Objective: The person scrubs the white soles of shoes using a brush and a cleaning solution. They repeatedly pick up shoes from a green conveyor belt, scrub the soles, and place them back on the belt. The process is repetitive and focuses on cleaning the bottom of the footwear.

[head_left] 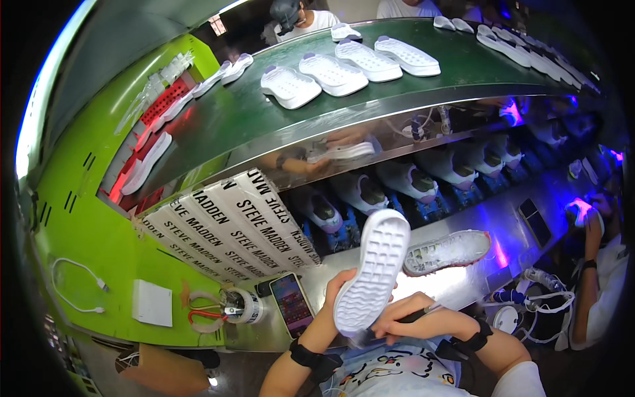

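Note:
My left hand (336, 294) is closed round the edge of a white shoe sole (372, 274), which stands tilted up with its ridged tread showing. Close to the sole's lower end, my right hand (407, 317) is closed on a slim dark-handled tool (430, 311); its working end is hidden or too blurred to make out. Just beyond the hands, a greyish sole-shaped piece (450, 253) with a reddish edge and a gridded, glossy face lies on the metal ledge (433, 286).
Several white soles (331, 74) rest on the green conveyor (225, 122). Below it stand several shoe uppers (413, 182). A printed cardboard box (225, 228), a phone (292, 304) and a cup of tools (248, 306) are at left. A co-worker's hand (593, 228) is at right.

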The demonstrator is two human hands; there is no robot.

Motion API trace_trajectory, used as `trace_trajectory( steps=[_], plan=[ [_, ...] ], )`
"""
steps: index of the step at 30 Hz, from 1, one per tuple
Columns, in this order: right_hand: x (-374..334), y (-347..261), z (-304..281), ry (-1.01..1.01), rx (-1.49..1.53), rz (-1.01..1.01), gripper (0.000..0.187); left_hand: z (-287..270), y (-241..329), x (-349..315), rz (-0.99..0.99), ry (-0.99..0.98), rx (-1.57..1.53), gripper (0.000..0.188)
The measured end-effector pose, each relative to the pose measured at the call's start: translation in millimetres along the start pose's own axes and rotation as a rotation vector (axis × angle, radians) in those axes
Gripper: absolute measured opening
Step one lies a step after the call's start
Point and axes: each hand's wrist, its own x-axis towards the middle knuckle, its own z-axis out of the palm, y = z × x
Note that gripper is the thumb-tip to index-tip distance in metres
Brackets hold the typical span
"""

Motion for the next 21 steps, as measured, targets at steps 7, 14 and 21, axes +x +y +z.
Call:
trace_trajectory(
  steps=[7,14,21],
  plan=[
    [-4.0,-31.4,-11.2,-0.084,-0.405,-0.241,0.013,9.7,17.8,12.6,-0.288,0.213,0.161,0.054],
    [-25.8,-23.1,-25.1,-0.082,-0.513,-0.302,0.013,91.2,21.0,-27.9,0.005,0.025,1.123,0.04],
    [-72.7,-0.7,-67.3,0.281,-0.45,-0.108,0.015,59.9,19.7,17.5,-0.348,0.388,0.836,0.05]
  ],
)
